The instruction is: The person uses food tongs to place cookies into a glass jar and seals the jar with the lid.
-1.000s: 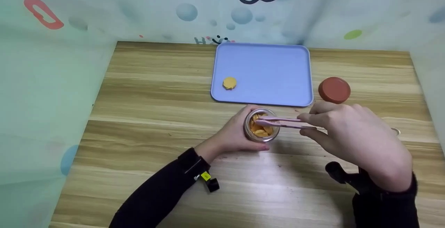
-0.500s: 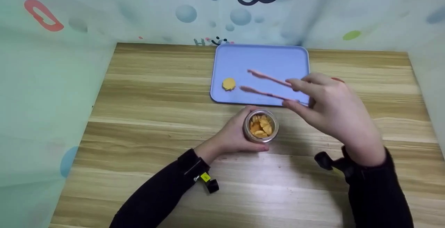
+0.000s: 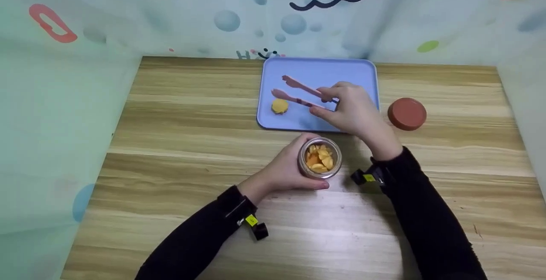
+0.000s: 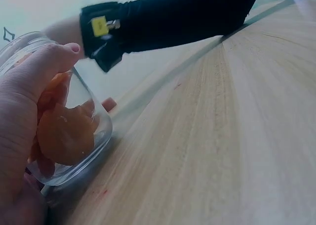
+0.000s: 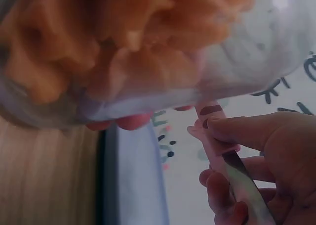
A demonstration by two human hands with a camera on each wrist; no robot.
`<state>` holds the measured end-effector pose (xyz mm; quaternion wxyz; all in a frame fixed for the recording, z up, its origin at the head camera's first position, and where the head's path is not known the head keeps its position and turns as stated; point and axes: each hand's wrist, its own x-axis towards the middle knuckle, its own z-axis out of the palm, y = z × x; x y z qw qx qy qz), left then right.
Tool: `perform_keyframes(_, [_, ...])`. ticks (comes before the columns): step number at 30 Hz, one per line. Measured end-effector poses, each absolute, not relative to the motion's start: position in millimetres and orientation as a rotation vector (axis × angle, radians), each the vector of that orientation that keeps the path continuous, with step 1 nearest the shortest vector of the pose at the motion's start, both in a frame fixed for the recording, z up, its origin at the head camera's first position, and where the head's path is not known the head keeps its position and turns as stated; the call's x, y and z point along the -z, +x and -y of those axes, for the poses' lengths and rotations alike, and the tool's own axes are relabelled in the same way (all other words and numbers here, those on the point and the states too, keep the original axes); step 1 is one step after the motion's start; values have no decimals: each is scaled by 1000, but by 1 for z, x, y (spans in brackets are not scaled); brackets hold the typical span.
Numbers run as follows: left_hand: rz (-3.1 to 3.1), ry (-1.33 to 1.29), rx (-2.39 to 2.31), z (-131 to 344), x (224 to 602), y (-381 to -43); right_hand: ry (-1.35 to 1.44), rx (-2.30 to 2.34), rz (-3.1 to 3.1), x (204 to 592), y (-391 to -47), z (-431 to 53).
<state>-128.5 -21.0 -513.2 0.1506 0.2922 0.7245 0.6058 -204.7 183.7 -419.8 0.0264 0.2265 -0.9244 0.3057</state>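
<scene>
My left hand (image 3: pixel 290 167) grips a clear glass jar (image 4: pixel 101 128) standing on the table, thumb on the near side and fingers round the far side. Orange-yellow chips (image 3: pixel 326 160) lie inside the uncapped jar. With the right hand (image 3: pixel 358 111) I hold pink-tipped tongs (image 3: pixel 292 82) over the blue tray (image 3: pixel 362 68). The tongs' arms stand apart with nothing between them, tips pointing left. Just below the lower tip, a yellow chip (image 3: pixel 280 106) with a scalloped edge rests near the tray's front left corner. In the right wrist view the jar partly hides the tongs.
A round red-brown lid (image 3: pixel 407 114) lies on the wooden table (image 3: pixel 187 122) to the right of the tray. Behind the tray, a printed pale backdrop (image 3: pixel 183 24) closes off the table's far edge. Small crumbs (image 3: pixel 477 231) dot the table at right.
My right hand has lifted the tongs out of the jar and carried them up and left over the tray, their arms spreading apart. The left hand and jar have stayed put.
</scene>
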Motion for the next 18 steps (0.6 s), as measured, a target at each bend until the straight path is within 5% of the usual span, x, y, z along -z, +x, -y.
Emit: perform_keyframes(18, [-2051, 861, -1756, 22, 514, -129, 653, -1075, 3098, 441, -218, -178])
